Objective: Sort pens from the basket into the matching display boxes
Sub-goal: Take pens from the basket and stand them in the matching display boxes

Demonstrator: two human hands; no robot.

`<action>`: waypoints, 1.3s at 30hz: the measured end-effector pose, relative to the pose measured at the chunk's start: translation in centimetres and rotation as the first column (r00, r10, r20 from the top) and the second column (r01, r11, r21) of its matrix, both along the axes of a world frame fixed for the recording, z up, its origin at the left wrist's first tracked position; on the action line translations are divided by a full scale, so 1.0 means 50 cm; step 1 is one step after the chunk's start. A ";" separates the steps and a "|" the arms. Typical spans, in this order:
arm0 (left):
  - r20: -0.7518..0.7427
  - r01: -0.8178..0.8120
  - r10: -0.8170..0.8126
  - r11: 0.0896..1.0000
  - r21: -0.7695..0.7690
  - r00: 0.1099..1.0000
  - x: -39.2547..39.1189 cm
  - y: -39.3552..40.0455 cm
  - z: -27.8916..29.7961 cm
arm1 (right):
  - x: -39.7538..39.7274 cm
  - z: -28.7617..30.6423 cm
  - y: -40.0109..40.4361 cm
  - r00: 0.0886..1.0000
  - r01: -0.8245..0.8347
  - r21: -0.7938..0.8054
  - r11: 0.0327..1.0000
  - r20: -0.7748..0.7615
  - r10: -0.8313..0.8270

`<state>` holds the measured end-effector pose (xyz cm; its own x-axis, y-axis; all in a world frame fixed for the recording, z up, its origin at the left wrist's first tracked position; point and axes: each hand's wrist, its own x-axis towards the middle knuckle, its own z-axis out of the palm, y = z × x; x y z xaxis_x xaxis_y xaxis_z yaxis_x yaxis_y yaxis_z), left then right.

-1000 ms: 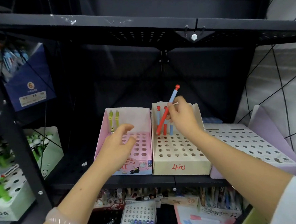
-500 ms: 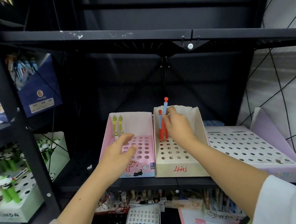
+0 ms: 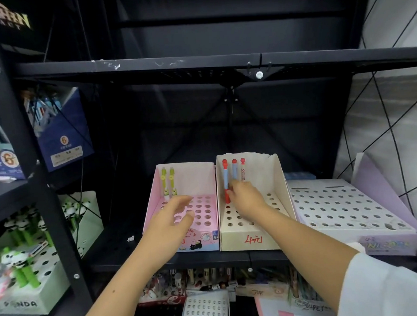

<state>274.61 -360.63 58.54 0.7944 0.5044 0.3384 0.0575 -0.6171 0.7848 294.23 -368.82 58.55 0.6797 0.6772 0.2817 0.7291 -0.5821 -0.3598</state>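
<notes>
You are pinching the red-capped pens (image 3: 234, 173) low on their barrels with your right hand (image 3: 248, 199) in the cream display box (image 3: 277, 178) at frame centre, left hand (image 3: 172, 216) hovering loosely spread, and these light, stiff, likely slick plastic pens are asking for a mid-barrel grip.

Shelf (image 3: 196, 63): black metal, white scuffs on the front edge. Pink box (image 3: 205, 182): pink, round holes in rows, cat print on the front. Two pens (image 3: 168, 182) in it: yellow-green. Cream box (image 3: 274, 178): cream, same hole pattern, red handwriting on the front. Its pens (image 3: 234, 172): pale blue barrels with red caps; one barrel red below; rightmost barrel white with a fine red pattern. Lilac box (image 3: 347, 205): white perforated top, lilac sides. Panda box (image 3: 23, 298): white, green panda pens. Blue box (image 3: 64, 139): navy, orange "6". Sleeve (image 3: 391, 286): white.
</notes>
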 end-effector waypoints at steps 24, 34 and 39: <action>-0.212 0.471 -0.495 0.868 -0.156 0.842 0.088 -0.439 -0.309 | -0.097 -0.352 -0.633 0.807 -0.118 -0.359 0.926 -0.578 -0.122; -0.162 0.386 -0.398 0.917 -0.102 0.903 0.081 -0.489 -0.362 | -0.221 -0.578 -0.637 0.852 -0.071 -0.731 0.678 -0.398 -0.340; -0.124 0.359 -0.380 0.919 -0.161 0.917 0.076 -0.501 -0.358 | -0.255 -0.614 -0.623 0.925 0.000 -0.754 0.657 -0.249 -0.286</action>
<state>278.40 -385.68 40.64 0.9686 0.1967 0.1519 -0.0317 -0.5086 0.8604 281.50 -399.98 27.86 0.7357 0.4472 -0.5087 0.5384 -0.8418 0.0388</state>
